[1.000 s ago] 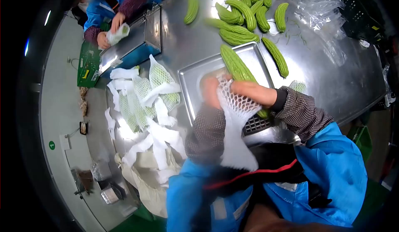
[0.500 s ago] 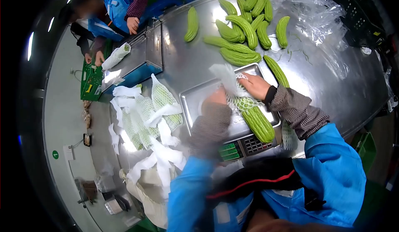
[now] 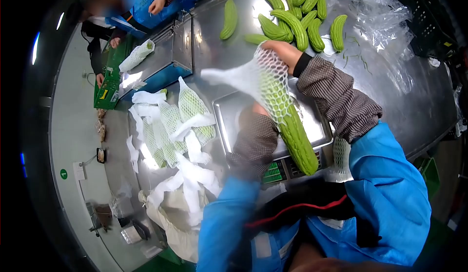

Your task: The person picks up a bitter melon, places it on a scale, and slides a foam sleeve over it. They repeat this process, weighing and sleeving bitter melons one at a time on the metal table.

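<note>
A green bitter melon [image 3: 300, 150] slants over the metal tray of the scale, its upper part inside a white foam net [image 3: 275, 91]. My right hand [image 3: 282, 53] is closed round the netted far end. The loose tail of the net sticks out to the left. My left hand [image 3: 260, 109] is beside the lower edge of the net; its fingers are hidden behind the cuff and the net. Under the melon is the scale's tray [image 3: 226, 107], with the green display [image 3: 274, 173] partly covered.
Several bare bitter melons [image 3: 292, 26] lie at the back of the steel table, beside crumpled clear plastic [image 3: 370, 23]. Netted melons [image 3: 192, 108] and loose foam nets [image 3: 195, 174] lie on the left. Co-workers' hands [image 3: 157, 5] are near a green crate [image 3: 109, 87].
My right hand has moved up and left, and the net now stretches over the melon's far half. One ridged melon right of the tray is no longer seen there.
</note>
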### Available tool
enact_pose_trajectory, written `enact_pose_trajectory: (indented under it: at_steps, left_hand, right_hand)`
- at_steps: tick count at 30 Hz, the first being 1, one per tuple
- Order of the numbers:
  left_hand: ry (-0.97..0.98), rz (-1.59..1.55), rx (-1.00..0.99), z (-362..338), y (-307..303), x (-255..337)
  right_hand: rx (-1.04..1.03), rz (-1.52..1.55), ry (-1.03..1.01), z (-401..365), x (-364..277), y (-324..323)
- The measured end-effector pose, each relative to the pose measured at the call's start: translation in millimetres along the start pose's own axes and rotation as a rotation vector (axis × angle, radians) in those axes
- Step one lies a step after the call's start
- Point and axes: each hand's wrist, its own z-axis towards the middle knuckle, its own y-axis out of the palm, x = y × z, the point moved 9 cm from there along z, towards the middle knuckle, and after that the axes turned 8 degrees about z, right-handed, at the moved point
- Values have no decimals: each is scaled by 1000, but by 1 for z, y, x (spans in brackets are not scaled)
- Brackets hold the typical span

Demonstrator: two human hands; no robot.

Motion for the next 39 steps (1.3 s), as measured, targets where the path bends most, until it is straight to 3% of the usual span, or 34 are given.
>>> enact_pose_trajectory:
  at_steps: [1,3,5,7,11,15,17,18,19,20,22,25,26,29,33,34,39]
  left_hand:
    - [-4,71,23,-3,7,4]
    - [-10,205,79,-8,7,13]
    - [-117,117,139,-10,-6,9]
    - [-123,125,152,-17,-17,12]
    - [-117,290,169,-34,-30,9]
    - [-105,824,180,-46,-53,14]
    - [-142,1126,323,-55,-69,38]
    - [-170,1211,414,-62,-64,55]
    - [-175,1135,603,-74,-60,70]
    - [-23,998,531,-68,-53,75]
    - [1,820,492,-72,-22,67]
    - [-42,396,433,-89,18,50]
    - [-75,395,427,-88,11,54]
    - [-24,232,478,-99,-4,67]
    - [-7,287,379,-123,26,53]
    - [-104,200,522,-127,18,35]
    - [-104,469,252,-133,18,-32]
  right_hand:
    - [66,249,152,12,22,-15]
    - [144,296,250,0,51,-38]
    - [147,198,309,-45,71,-41]
    - [-16,-491,308,-91,80,-48]
    - [-151,-1285,-27,-202,68,2]
    - [-58,-953,-85,-235,74,-5]
    - [-40,-798,-176,-239,84,-20]
    - [-39,-774,-93,-242,77,-14]
    - [-46,-789,-71,-245,68,-5]
    - [-53,-806,-51,-247,61,6]
    - [-72,-935,-60,-244,62,22]
    - [-132,-867,-69,-241,70,42]
    - [-182,-788,58,-244,69,46]
    - [-267,-702,46,-266,80,37]
    - [-191,-625,-35,-275,88,40]
    - [-153,-667,-142,-273,86,42]
    - [79,-812,-235,-248,83,31]
